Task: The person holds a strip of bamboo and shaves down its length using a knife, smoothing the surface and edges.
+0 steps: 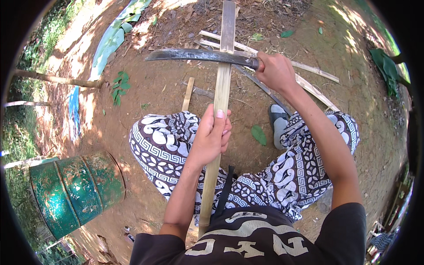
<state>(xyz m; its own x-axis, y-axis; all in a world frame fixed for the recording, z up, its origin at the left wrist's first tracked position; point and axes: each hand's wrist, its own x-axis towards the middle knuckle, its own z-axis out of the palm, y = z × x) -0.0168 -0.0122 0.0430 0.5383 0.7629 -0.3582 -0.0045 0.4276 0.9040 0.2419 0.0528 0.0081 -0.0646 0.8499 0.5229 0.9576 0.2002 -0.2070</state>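
A long bamboo strip [222, 84] runs from my lap away over the ground, pale and scraped in its middle, greyer toward the far end. My left hand [212, 136] is closed round it, thumb lying on top. In my right hand [276, 70] is the handle of a machete [194, 54] with a dark, curved blade. The blade lies across the strip, its tip pointing left, at the border between the grey and the pale part. Whether its edge bites into the bamboo I cannot tell.
Several split bamboo strips [313, 70] lie on the dirt beyond and right of my hands. A short bamboo piece [188, 94] rests near my left knee. A rusty green drum [77, 192] stands at the left. Banana leaf pieces [108, 44] lie at the far left.
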